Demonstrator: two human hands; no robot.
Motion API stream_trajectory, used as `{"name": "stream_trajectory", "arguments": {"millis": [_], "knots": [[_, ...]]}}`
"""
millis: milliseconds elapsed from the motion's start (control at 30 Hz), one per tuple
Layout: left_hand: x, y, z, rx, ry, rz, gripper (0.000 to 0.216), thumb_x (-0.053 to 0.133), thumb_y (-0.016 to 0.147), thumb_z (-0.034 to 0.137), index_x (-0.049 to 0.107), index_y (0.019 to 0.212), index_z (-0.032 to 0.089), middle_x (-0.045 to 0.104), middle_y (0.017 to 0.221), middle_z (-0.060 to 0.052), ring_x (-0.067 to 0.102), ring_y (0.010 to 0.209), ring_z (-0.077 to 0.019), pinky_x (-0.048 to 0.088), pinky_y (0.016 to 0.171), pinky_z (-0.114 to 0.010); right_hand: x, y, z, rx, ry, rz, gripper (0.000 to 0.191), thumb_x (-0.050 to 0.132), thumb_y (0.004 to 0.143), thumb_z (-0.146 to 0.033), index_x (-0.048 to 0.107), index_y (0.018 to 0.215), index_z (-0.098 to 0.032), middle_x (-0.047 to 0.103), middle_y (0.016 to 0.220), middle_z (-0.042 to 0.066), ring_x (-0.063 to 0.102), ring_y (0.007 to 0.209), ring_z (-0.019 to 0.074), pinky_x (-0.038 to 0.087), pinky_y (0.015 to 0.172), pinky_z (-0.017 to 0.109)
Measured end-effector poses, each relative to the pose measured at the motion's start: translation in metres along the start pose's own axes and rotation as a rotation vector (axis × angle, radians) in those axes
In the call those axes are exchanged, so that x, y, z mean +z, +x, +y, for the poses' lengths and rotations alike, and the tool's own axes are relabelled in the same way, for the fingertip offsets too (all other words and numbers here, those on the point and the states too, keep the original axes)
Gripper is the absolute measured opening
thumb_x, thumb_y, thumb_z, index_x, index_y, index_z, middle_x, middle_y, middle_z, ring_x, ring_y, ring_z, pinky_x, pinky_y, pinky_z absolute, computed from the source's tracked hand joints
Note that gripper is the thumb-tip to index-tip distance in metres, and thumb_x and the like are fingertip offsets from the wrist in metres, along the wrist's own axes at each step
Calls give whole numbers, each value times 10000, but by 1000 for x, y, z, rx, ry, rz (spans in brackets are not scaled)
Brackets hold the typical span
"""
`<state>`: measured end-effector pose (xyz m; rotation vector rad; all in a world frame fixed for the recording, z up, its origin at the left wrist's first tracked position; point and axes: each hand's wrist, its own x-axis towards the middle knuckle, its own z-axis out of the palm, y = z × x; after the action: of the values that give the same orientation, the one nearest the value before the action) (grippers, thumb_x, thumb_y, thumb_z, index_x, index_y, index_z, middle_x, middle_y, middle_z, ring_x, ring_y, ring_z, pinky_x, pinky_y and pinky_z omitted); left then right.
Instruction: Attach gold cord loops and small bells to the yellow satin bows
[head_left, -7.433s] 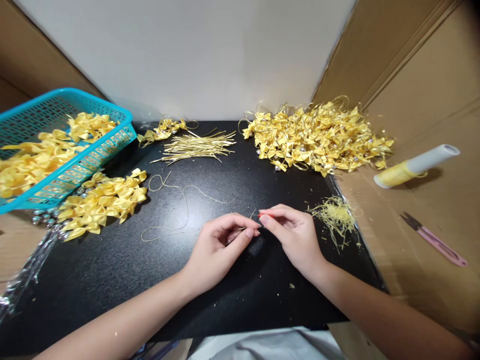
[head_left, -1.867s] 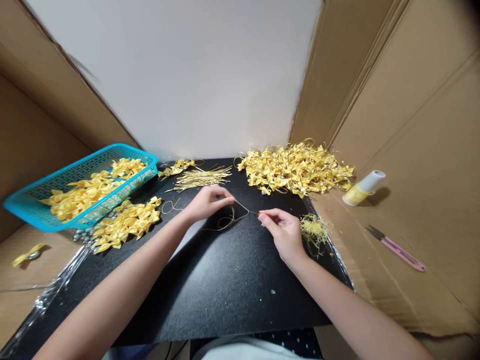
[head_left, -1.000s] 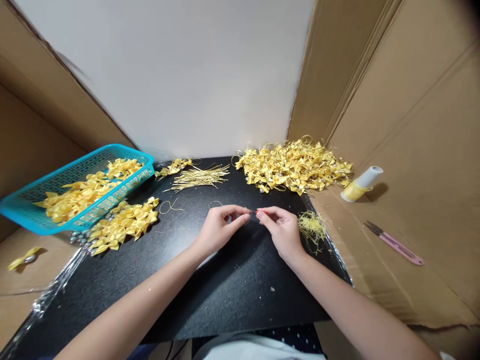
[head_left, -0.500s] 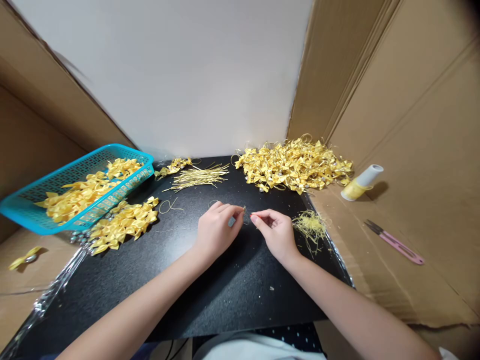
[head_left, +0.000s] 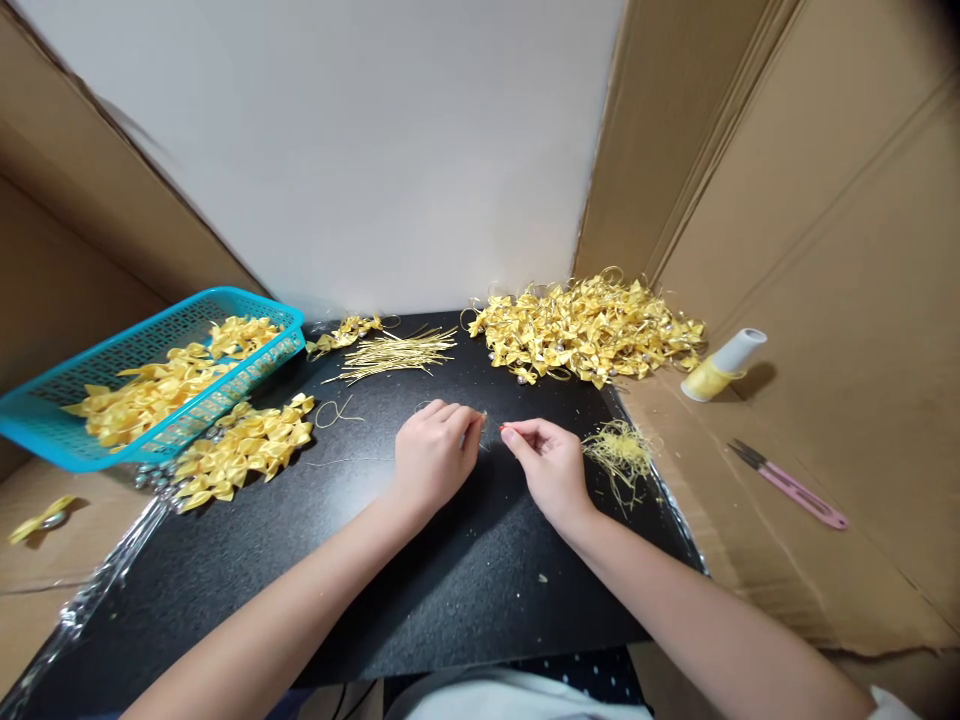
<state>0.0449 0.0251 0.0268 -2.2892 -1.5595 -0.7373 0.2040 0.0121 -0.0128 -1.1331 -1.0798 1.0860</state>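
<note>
My left hand (head_left: 435,455) and my right hand (head_left: 546,462) meet over the middle of the black mat (head_left: 390,590). The left hand's fingers are curled and pinch a thin gold cord (head_left: 486,420) near its end. In my right hand's pinch sits a small red-tipped tool, its tip pointing at the cord. More of the gold cord (head_left: 336,412) trails in a loop to the left on the mat.
A teal basket (head_left: 45,420) of yellow bows sits at the left, with a loose bow pile (head_left: 240,445) beside it. Cut gold cords (head_left: 394,352) lie at the back. A big finished bow heap (head_left: 592,330), scraps (head_left: 622,450), thread spool (head_left: 720,365) and pink snips (head_left: 791,485) are right.
My left hand drew back from its reach toward the far cord and came together with the right hand. Both hands have shifted slightly left since half a second ago.
</note>
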Motion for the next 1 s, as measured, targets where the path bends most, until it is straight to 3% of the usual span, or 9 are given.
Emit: {"name": "stream_trajectory", "arguments": {"millis": [100,300,533,633,733,867,1000], "knots": [[-6,7,-16,-110,71,45,289,516,899,262,626,641,193,695,648,-42,605,651,-188,379,562,-276,-1,2,2,16,15,28,176,718,725,-354,738,746,-181,738,717,55,662,658,175,531,630,302],[-17,10,-31,-226,-1,14,251,551,876,289,627,650,210,686,651,-23,600,657,-186,373,554,-270,-5,4,-1,10,45,3,169,729,721,-352,736,740,-185,734,726,50,652,666,166,528,639,298],[-17,3,-46,-293,-202,74,203,565,878,335,663,758,204,717,749,-29,604,741,-198,456,708,-308,-12,8,-1,-22,72,45,183,740,727,-368,720,734,-186,696,706,29,601,664,147,493,637,281],[-17,2,-52,-333,-347,78,202,569,871,335,639,746,194,750,924,-53,639,867,-208,462,777,-321,-14,12,-1,-29,107,108,202,745,716,-377,699,712,-180,660,677,19,567,643,135,467,613,269],[-14,1,-57,-435,-601,15,218,565,871,359,617,763,177,751,1046,-82,650,848,-193,456,702,-291,-16,16,-1,-30,137,165,218,750,699,-376,681,702,-170,633,657,14,544,631,127,446,593,259],[-7,-2,-62,-504,-920,-56,274,620,831,430,614,767,163,763,931,-101,645,755,-183,444,655,-270,-18,21,-2,-3,173,217,251,776,648,-379,673,710,-159,634,668,12,548,638,125,448,597,259],[-4,-5,-67,-515,-1030,-39,285,667,799,441,632,767,159,745,859,-87,634,734,-174,442,657,-264,-21,25,-3,10,179,253,262,780,636,-382,669,715,-158,633,668,5,536,619,114,438,599,258]]}}
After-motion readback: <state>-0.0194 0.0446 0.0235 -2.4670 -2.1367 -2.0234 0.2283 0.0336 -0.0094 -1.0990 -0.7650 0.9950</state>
